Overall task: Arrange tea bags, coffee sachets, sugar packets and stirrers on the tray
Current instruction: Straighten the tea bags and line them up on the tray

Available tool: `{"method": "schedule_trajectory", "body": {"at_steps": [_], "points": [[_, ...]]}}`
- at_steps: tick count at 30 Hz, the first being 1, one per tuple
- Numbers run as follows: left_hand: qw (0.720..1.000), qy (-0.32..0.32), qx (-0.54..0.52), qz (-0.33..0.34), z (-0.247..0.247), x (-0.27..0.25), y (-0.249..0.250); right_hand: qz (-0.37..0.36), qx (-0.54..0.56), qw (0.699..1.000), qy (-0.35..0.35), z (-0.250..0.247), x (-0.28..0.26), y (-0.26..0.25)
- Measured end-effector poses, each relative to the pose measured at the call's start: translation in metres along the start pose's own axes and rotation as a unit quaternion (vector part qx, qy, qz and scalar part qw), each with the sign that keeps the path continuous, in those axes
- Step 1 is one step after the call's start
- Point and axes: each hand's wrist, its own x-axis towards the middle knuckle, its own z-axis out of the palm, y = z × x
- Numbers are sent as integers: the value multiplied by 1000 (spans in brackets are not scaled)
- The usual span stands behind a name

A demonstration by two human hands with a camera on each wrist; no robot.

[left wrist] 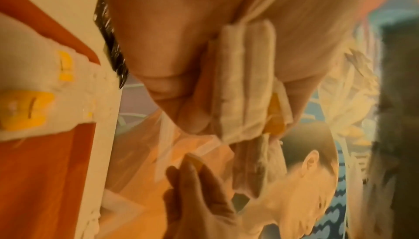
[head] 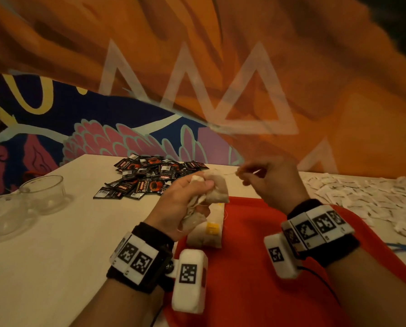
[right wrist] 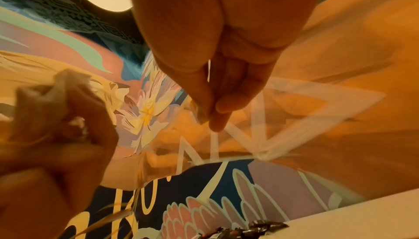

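Fingers [head: 198, 185] of the left hand [head: 180, 204] are clamped round a bunch of tea bags [head: 211, 193], pale, crumpled paper pouches held above the far left corner of the red tray [head: 256, 267]. Just to the right, the right hand [head: 275, 182] has thumb and fingertips [right wrist: 213, 110] pressed together on a thin thread [head: 230, 173] that runs back to the bunch; in the left wrist view a small yellow tag [left wrist: 274, 115] shows among the held bags.

Under the left hand, more tea bags with yellow tags [head: 209, 230] lie flat on the tray, near its left edge. The held bunch and the left hand hide their far ends.

The tray sits on a pale bench [head: 55, 256]. Beyond the tray, a loose heap of dark coffee sachets [head: 147, 178] lies on the bench. Right of the tray, white sugar packets [head: 362, 194] are spread out; their print is too small to read. Left of the tray, well apart from it, stand two clear glass bowls [head: 43, 192]. Behind the bench is a painted wall [head: 79, 128].
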Motion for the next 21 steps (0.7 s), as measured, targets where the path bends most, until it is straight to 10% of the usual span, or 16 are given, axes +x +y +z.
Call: {"method": "schedule_trajectory", "body": {"at_steps": [11, 21], "points": [[968, 204, -142, 27, -14, 12, -2, -88, -36, 970, -226, 6, -30, -29], [949, 237, 195, 69, -1, 7, -15, -42, 71, 986, -143, 7, -30, -26]]}}
